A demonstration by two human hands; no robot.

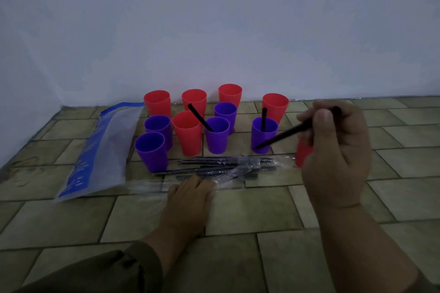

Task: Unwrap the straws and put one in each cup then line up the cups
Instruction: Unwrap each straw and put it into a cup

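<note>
Several red and purple cups stand in a loose cluster on the tiled floor near the wall. One purple cup point(217, 134) holds a black straw point(199, 117), and another purple cup point(263, 134) holds a second straw point(263, 119). My right hand point(333, 150) grips a bare black straw point(285, 134), slanted down to the left in front of that cup. A red cup point(302, 153) is mostly hidden behind this hand. My left hand point(190, 194) lies on the floor, its fingers on a clear empty wrapper point(152, 185). Several wrapped straws point(221, 166) lie in front of the cups.
A clear plastic bag with blue print point(100, 152) lies on the floor left of the cups. A plain white wall point(214, 31) rises directly behind the back row of cups. Patterned floor tiles point(262, 209) stretch toward me.
</note>
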